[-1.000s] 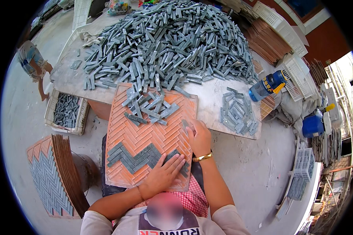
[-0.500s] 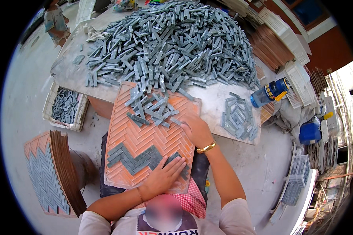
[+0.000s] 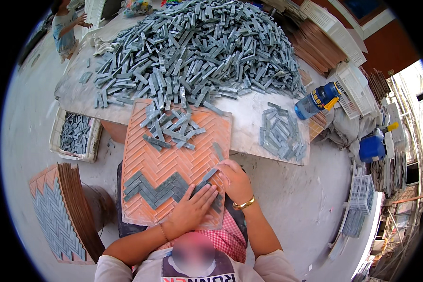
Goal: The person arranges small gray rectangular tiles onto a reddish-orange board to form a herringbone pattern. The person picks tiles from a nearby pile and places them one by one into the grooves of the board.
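Note:
An orange board with herringbone grooves (image 3: 192,155) lies tilted across my lap, its far end on the table edge. Grey stone strip tiles (image 3: 167,190) fill a zigzag band across its lower part. My left hand (image 3: 192,209) rests flat at the right end of this band, fingers stretched out, covering some strips. Between the thumb and fingers of my right hand (image 3: 237,181) is one grey strip tile (image 3: 210,174), just beyond my left fingertips. A single strip (image 3: 218,151) lies near the board's right edge. Loose strips (image 3: 174,127) are heaped on its far part.
A large pile of strips (image 3: 197,51) covers the table (image 3: 242,105). A flat cluster of strips (image 3: 283,131) and a blue bottle (image 3: 310,105) sit on its right. At left are a white crate (image 3: 95,141) and stacked boards (image 3: 75,202). A person (image 3: 65,30) stands far left.
My right hand has come toward me, bringing a strip tile close to my left fingertips. My left hand stays flat on the board. The far person has raised their hands.

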Demonstrator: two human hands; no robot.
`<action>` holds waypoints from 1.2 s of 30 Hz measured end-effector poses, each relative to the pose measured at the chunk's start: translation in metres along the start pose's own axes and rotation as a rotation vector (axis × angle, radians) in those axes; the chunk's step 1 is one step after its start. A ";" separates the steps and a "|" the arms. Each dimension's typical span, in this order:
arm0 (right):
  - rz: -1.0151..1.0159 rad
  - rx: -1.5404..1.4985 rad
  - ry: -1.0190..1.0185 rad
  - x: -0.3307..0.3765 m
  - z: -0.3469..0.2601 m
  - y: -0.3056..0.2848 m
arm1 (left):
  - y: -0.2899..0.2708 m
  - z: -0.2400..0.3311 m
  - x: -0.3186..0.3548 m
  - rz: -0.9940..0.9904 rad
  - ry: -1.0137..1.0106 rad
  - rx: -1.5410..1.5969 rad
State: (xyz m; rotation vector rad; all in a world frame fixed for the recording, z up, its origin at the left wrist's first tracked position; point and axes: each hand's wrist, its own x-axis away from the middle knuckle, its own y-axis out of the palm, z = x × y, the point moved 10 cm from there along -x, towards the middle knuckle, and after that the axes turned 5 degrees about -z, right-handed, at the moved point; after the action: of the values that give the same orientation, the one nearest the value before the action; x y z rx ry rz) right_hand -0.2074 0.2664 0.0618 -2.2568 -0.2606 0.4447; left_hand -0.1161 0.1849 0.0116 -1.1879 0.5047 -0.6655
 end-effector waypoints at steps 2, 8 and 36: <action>-0.070 0.027 -0.040 -0.005 -0.003 0.008 | 0.001 -0.001 0.001 -0.002 -0.004 0.011; -0.106 -0.175 0.037 -0.009 0.019 0.010 | -0.003 0.001 -0.001 -0.016 0.005 -0.021; -0.213 -0.067 0.067 0.025 0.015 0.020 | -0.009 0.000 -0.004 0.000 -0.033 0.034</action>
State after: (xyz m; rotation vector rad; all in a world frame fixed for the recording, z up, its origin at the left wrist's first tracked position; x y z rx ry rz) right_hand -0.1893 0.2714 0.0317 -2.2736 -0.4816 0.2512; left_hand -0.1206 0.1855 0.0202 -1.1656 0.4641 -0.6509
